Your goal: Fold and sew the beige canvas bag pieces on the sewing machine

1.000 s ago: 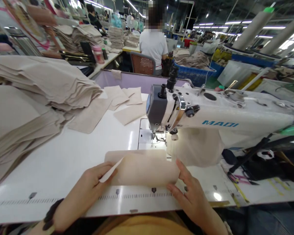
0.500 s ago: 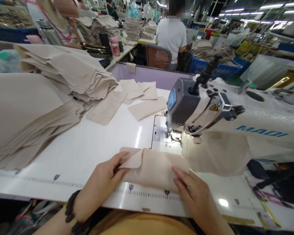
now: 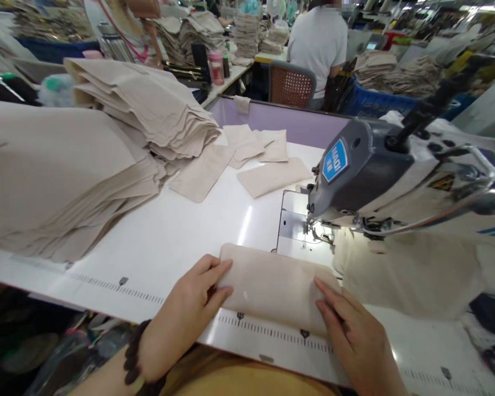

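Note:
A beige fabric piece [image 3: 274, 283] lies flat on the white table in front of the sewing machine [image 3: 355, 165]. My left hand [image 3: 190, 302] grips its left edge between thumb and fingers, and a dark beaded bracelet circles that wrist. At the opposite end, my right hand [image 3: 355, 330] holds the right edge with thumb and fingertips. The lit presser foot [image 3: 324, 235] stands just beyond the piece, apart from it. Under the machine arm lies a larger beige cloth [image 3: 408, 269], partly hidden by the machine head.
Tall stacks of beige cloth panels [image 3: 58, 170] fill the table's left side. Several small cut pieces [image 3: 272, 176] lie behind the needle plate, before a lilac panel [image 3: 289, 120]. A person in a white shirt [image 3: 317, 47] sits beyond, beside a blue crate [image 3: 379, 102].
The folded-over left corner of the fabric piece now lies flat. Both hands keep hold of its ends. My view has turned left, so the machine appears farther right.

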A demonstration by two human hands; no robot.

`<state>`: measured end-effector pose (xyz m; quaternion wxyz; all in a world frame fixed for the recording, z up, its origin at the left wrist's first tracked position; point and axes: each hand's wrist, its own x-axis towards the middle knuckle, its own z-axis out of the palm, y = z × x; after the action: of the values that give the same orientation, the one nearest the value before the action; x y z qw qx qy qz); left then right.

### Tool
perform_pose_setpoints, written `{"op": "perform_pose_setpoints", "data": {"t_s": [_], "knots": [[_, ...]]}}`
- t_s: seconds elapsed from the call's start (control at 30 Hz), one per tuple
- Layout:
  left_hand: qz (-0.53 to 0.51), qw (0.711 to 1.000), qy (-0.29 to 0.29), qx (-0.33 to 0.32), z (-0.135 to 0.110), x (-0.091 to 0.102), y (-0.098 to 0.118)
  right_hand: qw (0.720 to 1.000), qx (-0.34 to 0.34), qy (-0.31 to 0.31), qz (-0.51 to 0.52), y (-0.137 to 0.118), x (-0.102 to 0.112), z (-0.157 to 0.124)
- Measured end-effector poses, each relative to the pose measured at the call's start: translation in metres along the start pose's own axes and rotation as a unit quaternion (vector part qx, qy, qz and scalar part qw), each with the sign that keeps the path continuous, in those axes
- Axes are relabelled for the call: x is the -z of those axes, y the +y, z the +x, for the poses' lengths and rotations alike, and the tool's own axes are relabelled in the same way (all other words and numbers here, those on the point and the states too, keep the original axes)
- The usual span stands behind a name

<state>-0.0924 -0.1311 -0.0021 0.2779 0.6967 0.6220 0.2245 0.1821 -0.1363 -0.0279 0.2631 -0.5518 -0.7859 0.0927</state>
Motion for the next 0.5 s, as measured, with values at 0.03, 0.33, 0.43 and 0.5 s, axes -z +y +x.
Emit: {"op": "perform_pose_setpoints", "data": {"t_s": [0.03, 0.33, 0.43, 0.5], "knots": [[-0.002, 1.0, -0.003, 0.01, 0.0, 0.001, 0.0, 1.0, 0.017, -0.003, -0.012, 0.0, 0.001, 0.002], [-0.034, 0.998, -0.014, 0.047, -0.003, 0.003, 0.004, 0.994, 0.088, -0.026, -0.063, 0.008, 0.003, 0.007], [-0.038, 0.998, -0.018, 0.052, -0.001, 0.005, 0.007, 0.991, 0.097, -0.027, -0.087, 0.012, 0.001, 0.005], [-0.038, 0.998, -0.019, 0.051, 0.001, 0.006, 0.008, 0.989, 0.101, -0.032, -0.101, 0.013, 0.001, 0.005]]}}
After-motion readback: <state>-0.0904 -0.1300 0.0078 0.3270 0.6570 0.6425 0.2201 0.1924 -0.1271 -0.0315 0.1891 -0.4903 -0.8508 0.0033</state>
